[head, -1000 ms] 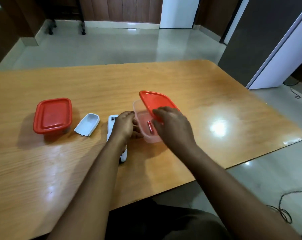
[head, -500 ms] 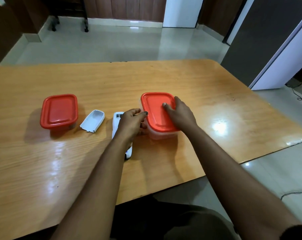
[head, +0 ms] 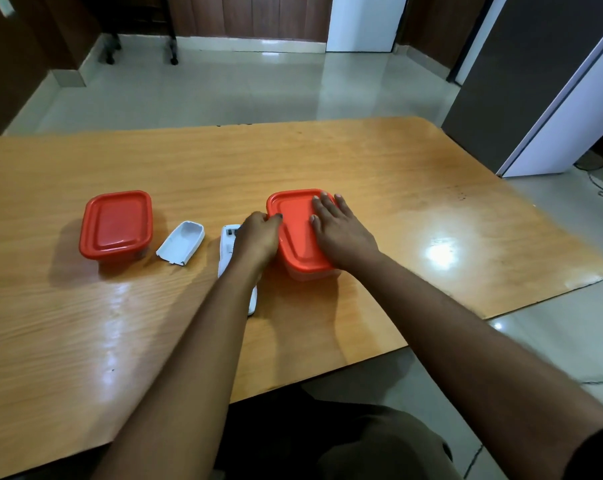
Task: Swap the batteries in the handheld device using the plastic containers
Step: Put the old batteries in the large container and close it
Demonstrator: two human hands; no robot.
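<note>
No brand, label or lettering can be read on anything in view. Nearest the person, the white handheld device [head: 228,258] lies flat on the wooden table [head: 431,209], its long axis running from the near edge toward the far side, the open battery bay at its far end; the left forearm crosses over its middle. The left hand [head: 256,239] rests with curled fingers against the left rim of the right container [head: 301,233], fingertips touching the red lid, not closed around anything. The right hand [head: 341,230] lies flat and spread on top of that lid, fingers pointing away from the person, pressing down rather than gripping.

One second ago this lid was tilted up on edge over the clear tub, with a battery showing inside; half a second ago it had come down flat, and now it sits seated on the tub with the palm moved further over it. The left hand has shifted from the tub's side up to the lid's edge.

Left of the device, the detached white battery cover [head: 181,247] lies inner side up, angled far-right to near-left. Further left stands the left container [head: 116,225], lid on, unchanged.
</note>
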